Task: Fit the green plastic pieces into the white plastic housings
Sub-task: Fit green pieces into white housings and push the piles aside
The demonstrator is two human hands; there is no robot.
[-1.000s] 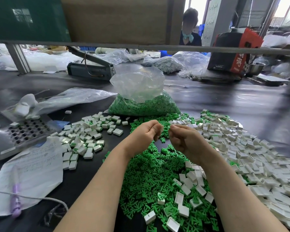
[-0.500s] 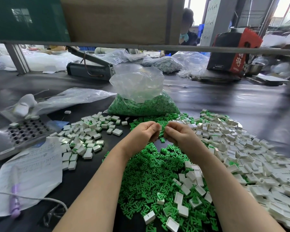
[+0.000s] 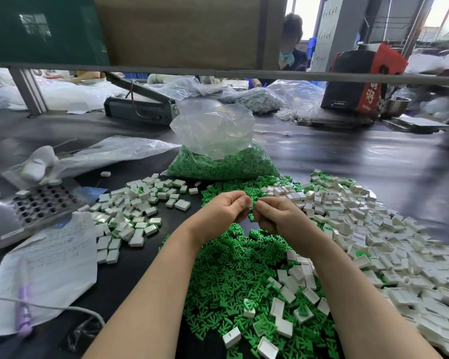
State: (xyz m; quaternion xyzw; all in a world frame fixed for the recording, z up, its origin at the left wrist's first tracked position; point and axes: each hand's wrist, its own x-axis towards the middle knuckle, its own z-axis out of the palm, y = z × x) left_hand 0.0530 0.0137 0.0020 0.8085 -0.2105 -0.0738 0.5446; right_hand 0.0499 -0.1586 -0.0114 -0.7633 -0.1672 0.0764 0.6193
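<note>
Looking down from the head view: left hand (image 3: 222, 212) and right hand (image 3: 279, 216) meeting fingertip to fingertip at frame centre, both curled narrow. Pinched in the left fingertips, a small white housing (image 3: 250, 202); whatever the right fingers hold, too hidden to tell, probably a green piece. Coming press likely running sideways, right toward left, across the short gap between thumbs; long axis of the housing not readable.

Below the hands, loose green pieces (image 3: 231, 275) heaped; at right, empty white housings (image 3: 389, 244) spread wide; at left, fitted housings (image 3: 130, 211) piled. Above centre, clear bag (image 3: 218, 151) holding more green pieces.
</note>
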